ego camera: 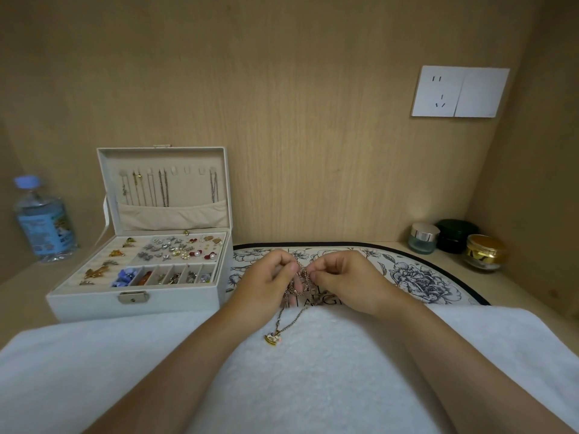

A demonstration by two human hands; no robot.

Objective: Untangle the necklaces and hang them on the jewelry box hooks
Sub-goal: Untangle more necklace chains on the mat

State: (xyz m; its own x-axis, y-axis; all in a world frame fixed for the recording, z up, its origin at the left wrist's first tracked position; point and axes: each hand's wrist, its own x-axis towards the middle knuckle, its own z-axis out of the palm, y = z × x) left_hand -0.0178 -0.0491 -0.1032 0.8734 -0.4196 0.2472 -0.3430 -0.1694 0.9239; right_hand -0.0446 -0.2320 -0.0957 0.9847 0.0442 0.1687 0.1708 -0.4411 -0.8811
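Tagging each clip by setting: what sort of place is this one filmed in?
Probably a home dressing nook: a wood-panelled alcove with a wall socket, an open jewelry box and cosmetic jars in the corner.

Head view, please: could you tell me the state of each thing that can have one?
jewelry box: open, lid upright
hung necklaces: on lid hooks
tangled necklaces: pinched between left hand and right hand
rocking-horse pendant: resting on towel
water bottle: capped, upright
jars: lidded
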